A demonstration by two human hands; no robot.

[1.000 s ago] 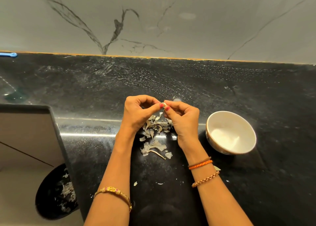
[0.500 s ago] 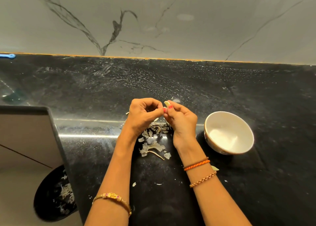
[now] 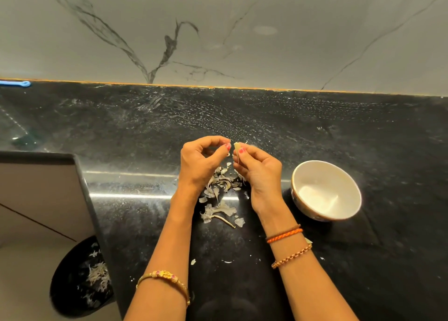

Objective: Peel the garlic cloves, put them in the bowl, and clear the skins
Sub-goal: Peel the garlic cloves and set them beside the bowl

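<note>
My right hand (image 3: 258, 170) pinches a small pale garlic clove (image 3: 237, 146) between thumb and fingers, above the black counter (image 3: 315, 126). My left hand (image 3: 201, 161) is just left of it, fingers curled, thumb tip close to the clove but a little apart; whether it pinches a bit of skin I cannot tell. Under both hands lies a heap of dry garlic skins (image 3: 219, 194). The white bowl (image 3: 326, 189) stands to the right of my right hand and looks empty.
A black bin (image 3: 80, 277) with skins in it stands on the floor at the lower left, beyond the counter's corner. A few skin flakes (image 3: 193, 261) lie near the front. A blue object (image 3: 21, 83) lies at the back left by the marble wall.
My hands have come slightly apart: the left thumb, which touched the clove, has pulled away to the left. The clove stays in my right fingers.
</note>
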